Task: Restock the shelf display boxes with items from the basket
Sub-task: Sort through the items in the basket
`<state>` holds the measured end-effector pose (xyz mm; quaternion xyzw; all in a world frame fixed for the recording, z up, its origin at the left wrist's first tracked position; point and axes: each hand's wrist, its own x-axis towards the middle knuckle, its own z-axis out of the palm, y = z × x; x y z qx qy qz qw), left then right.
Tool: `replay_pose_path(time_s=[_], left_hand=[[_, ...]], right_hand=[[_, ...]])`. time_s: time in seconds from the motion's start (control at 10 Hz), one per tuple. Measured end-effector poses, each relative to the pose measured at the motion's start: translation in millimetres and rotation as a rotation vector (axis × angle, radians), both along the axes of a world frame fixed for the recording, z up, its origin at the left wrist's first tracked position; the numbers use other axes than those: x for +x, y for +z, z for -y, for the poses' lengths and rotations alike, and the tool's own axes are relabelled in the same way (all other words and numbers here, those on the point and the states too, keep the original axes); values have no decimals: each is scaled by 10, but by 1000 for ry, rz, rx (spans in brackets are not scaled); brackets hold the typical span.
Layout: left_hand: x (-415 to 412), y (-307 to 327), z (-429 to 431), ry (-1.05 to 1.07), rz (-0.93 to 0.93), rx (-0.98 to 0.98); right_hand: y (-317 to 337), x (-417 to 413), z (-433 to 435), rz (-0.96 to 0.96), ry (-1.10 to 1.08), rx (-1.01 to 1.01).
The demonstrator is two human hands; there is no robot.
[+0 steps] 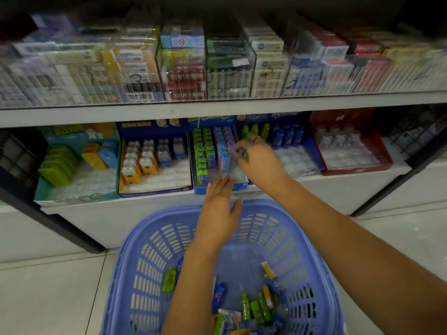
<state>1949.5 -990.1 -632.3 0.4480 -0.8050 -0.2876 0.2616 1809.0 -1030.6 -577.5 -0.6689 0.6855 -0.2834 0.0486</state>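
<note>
Standing in rows inside the display box [198, 189]: green, blue, purple packets [202, 154].

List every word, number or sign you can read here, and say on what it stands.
"3": handwritten on a clear case, upper shelf.
Other handwritten digits on neighbouring cases: blurred, unsure.
Pack labels, display box headers, white tag: too blurred to read.
</note>
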Motion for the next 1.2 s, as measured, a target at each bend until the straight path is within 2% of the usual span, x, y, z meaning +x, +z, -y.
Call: replay_pose_path(time_s=[0.1, 0.2, 0.3, 0.4, 0.5, 0.6, 0.7, 0.8, 0.9, 1.1, 1.2], left_hand=[[116, -30, -96, 142, -246, -56], [191, -235, -194, 192, -209, -19], [266, -706, -299, -1, 277, 255], [481, -1228, -576, -280, 704, 526], [690, -1576, -767, -341, 914, 686], [717, -1668, -745, -313, 864, 692], [720, -1761, -676, -223, 741, 694], [738, -1924, -651, -205, 745, 684], [693, -2022, -630, -187, 742, 621], [559, -2184, -629, -147, 679, 551], [492, -2213, -643, -140, 669, 546]], right_hand=[[-62, -7, -340, 101, 29, 149], [-356, -19, -687, 68, 35, 417], [-837, 57, -974, -120, 108, 809], [-1372, 66, -1244, -192, 138, 1137], [-1789, 24, -1392, -239, 81, 1323], [-1988, 60, -1395, -272, 12, 1356], [-2181, 111, -1318, -206, -150, 1320], [-2403, 174, -1326, -321, -146, 1297], [-2532, 237, -1523, -116, -290, 1188], [-2581, 262, -1628, -166, -359, 1130], [-2582, 235, -1686, -81, -312, 1125]])
